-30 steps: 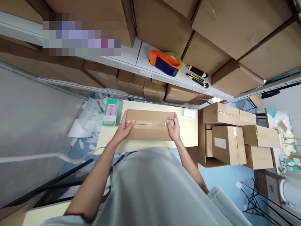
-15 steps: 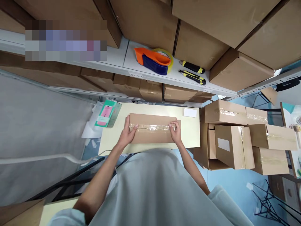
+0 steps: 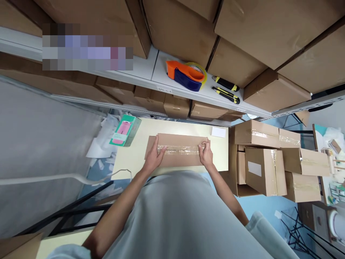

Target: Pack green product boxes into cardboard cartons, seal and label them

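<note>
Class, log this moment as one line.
left hand: taped cardboard, left end | right hand: same, right end | green box: farther left

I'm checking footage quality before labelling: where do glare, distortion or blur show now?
Head view: glare streaks on the clear tape along the cardboard box; apparent wide-angle stretching toward the edges, as in the upper boxes; a pixelated patch at upper left; left hand and right hand fairly sharp.
</note>
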`<action>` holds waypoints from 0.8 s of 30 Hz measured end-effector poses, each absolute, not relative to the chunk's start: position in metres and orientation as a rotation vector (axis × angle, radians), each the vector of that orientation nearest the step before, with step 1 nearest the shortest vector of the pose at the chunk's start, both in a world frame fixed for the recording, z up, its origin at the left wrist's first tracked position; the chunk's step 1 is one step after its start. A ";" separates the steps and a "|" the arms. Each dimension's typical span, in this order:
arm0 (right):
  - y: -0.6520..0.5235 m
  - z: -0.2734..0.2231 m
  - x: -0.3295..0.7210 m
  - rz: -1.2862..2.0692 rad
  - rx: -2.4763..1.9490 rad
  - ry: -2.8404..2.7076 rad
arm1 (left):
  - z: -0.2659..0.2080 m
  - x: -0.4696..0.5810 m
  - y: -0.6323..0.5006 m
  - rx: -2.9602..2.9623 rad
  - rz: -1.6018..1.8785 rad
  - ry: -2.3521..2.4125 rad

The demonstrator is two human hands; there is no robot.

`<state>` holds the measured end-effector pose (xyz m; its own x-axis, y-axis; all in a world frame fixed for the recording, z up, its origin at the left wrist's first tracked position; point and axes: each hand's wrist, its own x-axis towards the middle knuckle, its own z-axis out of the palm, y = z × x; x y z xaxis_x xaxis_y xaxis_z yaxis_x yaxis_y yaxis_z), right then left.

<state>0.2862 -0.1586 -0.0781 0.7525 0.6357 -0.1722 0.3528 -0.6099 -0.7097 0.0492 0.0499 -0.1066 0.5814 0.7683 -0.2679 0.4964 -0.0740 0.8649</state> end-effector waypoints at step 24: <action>-0.080 0.004 0.338 -0.106 -2.263 -1.536 | -0.041 0.159 0.121 2.172 0.925 0.749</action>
<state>0.3383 -0.0797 0.0044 0.3924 0.8755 0.2820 0.9058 -0.3146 -0.2836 0.1591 0.1210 -0.0405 0.5871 0.7044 0.3989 0.2431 -0.6235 0.7431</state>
